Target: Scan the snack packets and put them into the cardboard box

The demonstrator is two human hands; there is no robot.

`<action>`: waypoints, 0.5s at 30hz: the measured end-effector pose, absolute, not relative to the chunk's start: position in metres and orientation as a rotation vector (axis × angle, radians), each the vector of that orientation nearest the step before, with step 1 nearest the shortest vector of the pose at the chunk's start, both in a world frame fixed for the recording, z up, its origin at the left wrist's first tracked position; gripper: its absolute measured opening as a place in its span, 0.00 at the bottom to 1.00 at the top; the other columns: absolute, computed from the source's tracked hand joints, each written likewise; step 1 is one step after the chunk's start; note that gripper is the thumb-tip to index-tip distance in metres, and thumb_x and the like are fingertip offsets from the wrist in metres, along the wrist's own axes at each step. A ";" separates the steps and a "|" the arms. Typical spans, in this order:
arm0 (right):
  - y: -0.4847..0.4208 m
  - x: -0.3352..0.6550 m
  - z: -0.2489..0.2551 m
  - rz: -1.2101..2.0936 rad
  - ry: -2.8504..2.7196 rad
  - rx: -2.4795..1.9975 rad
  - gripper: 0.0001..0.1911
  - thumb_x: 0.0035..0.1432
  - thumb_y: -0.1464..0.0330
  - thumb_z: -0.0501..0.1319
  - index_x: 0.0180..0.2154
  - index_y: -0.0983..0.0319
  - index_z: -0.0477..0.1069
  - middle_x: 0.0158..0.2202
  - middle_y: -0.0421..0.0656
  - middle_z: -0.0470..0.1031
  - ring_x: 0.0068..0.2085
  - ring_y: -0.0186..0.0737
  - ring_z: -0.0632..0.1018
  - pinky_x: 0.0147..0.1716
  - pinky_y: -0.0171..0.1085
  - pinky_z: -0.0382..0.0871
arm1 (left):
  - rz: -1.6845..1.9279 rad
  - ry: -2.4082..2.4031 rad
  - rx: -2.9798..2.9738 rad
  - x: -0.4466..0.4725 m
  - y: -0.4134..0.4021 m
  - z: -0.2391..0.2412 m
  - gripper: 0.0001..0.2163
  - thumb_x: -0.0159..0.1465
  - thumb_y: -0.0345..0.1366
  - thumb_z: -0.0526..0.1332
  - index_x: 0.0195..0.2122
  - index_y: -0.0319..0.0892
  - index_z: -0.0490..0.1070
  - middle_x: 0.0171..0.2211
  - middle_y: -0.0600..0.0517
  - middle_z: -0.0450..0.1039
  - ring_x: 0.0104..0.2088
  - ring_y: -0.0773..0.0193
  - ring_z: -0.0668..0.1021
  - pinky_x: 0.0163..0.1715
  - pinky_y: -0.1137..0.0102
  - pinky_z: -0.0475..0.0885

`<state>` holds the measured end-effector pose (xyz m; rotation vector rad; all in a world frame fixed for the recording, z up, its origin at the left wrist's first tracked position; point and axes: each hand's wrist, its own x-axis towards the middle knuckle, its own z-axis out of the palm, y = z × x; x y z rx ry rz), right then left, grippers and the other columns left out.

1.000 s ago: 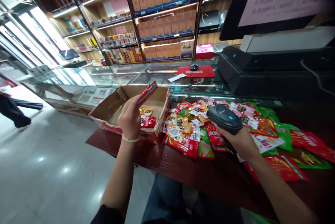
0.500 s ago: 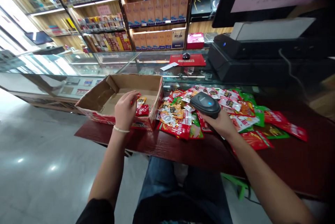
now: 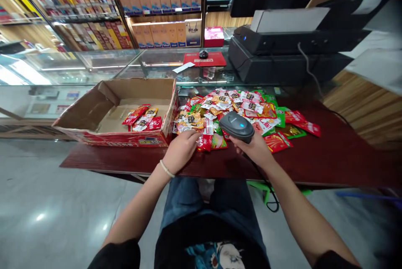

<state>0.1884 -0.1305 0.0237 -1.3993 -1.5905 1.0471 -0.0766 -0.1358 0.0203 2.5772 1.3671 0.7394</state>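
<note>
My right hand (image 3: 253, 147) is closed round the handle of a black barcode scanner (image 3: 237, 126), held above a pile of snack packets (image 3: 221, 103). My left hand (image 3: 182, 151) is at the pile's near left edge, its fingers closed at the end of a red snack packet (image 3: 204, 142); the fingertips are partly hidden. Left of the pile stands an open cardboard box (image 3: 122, 138) with several packets (image 3: 143, 123), red, white and orange, in its right part.
The dark red table (image 3: 329, 160) carries the box and pile. Behind is a glass counter (image 3: 150, 70) with a computer mouse (image 3: 203, 54) on a red mat. A black cash register machine (image 3: 282, 59) stands at back right. The scanner's cable (image 3: 272, 206) hangs past the table edge.
My left hand has moved right from over the box to the pile. A red packet now shows in the box. The view has turned right; my right hand still holds the scanner over the pile.
</note>
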 end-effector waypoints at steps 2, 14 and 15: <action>-0.136 0.192 0.019 1.050 -1.581 -1.370 0.15 0.56 0.55 0.65 0.35 0.60 0.69 0.19 0.37 0.71 0.19 0.37 0.72 0.19 0.35 0.66 | 0.637 1.353 2.596 -0.072 -0.136 0.004 0.17 0.66 0.31 0.55 0.55 0.43 0.69 0.52 0.43 0.72 0.52 0.53 0.73 0.53 0.58 0.70; -0.135 0.193 0.014 1.060 -1.562 -1.377 0.17 0.54 0.53 0.66 0.33 0.59 0.69 0.17 0.37 0.70 0.18 0.37 0.71 0.18 0.36 0.66 | 0.392 1.555 2.778 -0.034 -0.139 -0.017 0.07 0.66 0.33 0.55 0.39 0.42 0.72 0.37 0.43 0.72 0.41 0.52 0.73 0.39 0.61 0.67; -0.135 0.193 0.015 1.060 -1.561 -1.379 0.17 0.54 0.53 0.66 0.34 0.59 0.70 0.17 0.37 0.71 0.18 0.37 0.71 0.18 0.36 0.67 | 0.420 1.530 2.796 -0.033 -0.139 -0.015 0.07 0.67 0.33 0.54 0.38 0.43 0.72 0.36 0.44 0.72 0.40 0.53 0.73 0.38 0.62 0.67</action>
